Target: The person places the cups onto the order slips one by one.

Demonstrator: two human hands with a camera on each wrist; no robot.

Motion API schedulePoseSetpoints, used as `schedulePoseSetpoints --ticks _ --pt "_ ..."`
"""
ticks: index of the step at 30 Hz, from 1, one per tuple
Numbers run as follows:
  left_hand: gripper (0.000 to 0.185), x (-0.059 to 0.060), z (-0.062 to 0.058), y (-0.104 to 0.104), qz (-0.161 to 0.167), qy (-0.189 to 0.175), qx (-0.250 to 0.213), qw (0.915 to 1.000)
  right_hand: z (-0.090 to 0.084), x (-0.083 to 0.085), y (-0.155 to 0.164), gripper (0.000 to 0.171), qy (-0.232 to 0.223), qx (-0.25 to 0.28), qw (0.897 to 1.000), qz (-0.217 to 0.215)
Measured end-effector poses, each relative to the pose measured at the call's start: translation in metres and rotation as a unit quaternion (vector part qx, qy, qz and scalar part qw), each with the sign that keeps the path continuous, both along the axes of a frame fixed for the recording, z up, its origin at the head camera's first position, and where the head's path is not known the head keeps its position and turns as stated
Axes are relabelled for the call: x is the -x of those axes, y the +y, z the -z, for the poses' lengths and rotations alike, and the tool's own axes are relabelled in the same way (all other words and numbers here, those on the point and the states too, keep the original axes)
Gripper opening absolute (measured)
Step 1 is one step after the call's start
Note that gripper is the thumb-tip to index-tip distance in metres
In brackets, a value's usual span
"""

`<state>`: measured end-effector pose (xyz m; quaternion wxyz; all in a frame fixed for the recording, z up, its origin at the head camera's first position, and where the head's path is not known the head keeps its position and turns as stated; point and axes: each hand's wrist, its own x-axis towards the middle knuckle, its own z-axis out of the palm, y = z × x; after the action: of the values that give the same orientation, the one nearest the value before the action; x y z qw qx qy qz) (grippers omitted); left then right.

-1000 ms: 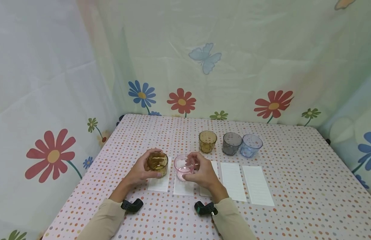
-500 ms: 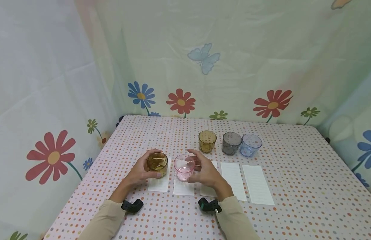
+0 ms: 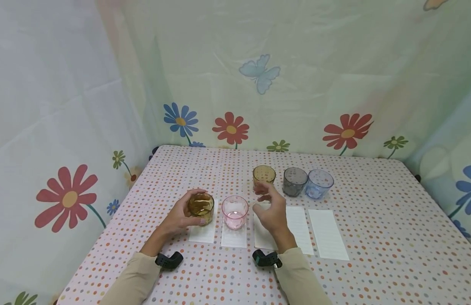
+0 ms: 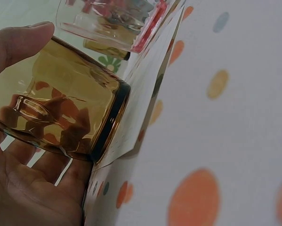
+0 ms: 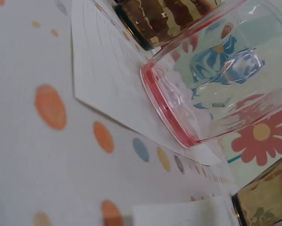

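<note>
Right hand (image 3: 271, 212) has left the pink cup (image 3: 234, 212), its grip loosened.

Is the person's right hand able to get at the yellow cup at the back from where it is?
Probably yes. The right hand hovers open just in front of the yellow cup, and nothing stands between them; the grey cup sits off to one side.

Amber cup (image 3: 200, 207), pink cup (image 3: 234, 212), seemingly polka-dotted tablecloth (image 3: 372, 237).

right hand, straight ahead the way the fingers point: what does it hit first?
Probably the amber cup in the back row: the right hand hovers open with its fingertips just short of it. Depth is unclear from the head view.
</note>
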<state>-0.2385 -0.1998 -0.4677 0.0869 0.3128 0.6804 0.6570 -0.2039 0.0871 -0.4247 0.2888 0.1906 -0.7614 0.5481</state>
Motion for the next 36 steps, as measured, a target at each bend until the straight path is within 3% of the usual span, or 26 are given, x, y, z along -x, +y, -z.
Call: schedulePoseSetpoints --ticks 3,6,14,20,26,31,36 --pt "0.076 -0.001 -0.001 0.000 -0.001 0.002 -0.001 1.0000 0.010 0.010 0.002 0.048 0.060 0.024 0.994 0.088" --pt "0.077 -0.001 -0.001 0.000 -0.003 0.002 -0.001 1.0000 0.024 0.025 0.007 0.046 0.086 0.046 0.985 0.146" --pt "0.078 0.002 0.002 -0.001 -0.012 -0.001 0.008 0.9999 0.041 0.043 0.016 0.046 0.041 0.073 0.976 0.203" --pt "0.077 0.002 0.003 0.000 -0.006 0.001 0.005 1.0000 0.041 0.049 0.016 0.050 -0.010 0.067 0.972 0.224" --pt "0.077 0.000 0.003 0.001 0.006 -0.001 0.003 1.0000 0.036 0.056 0.014 0.074 -0.087 0.046 0.969 0.227" --pt "0.077 0.000 0.003 0.000 0.008 0.005 -0.002 1.0000 0.033 0.062 0.012 0.094 -0.184 0.033 0.965 0.186" --pt "0.077 0.001 0.002 0.000 0.001 0.003 0.005 1.0000 0.030 0.069 0.013 0.100 -0.264 0.011 0.952 0.158"
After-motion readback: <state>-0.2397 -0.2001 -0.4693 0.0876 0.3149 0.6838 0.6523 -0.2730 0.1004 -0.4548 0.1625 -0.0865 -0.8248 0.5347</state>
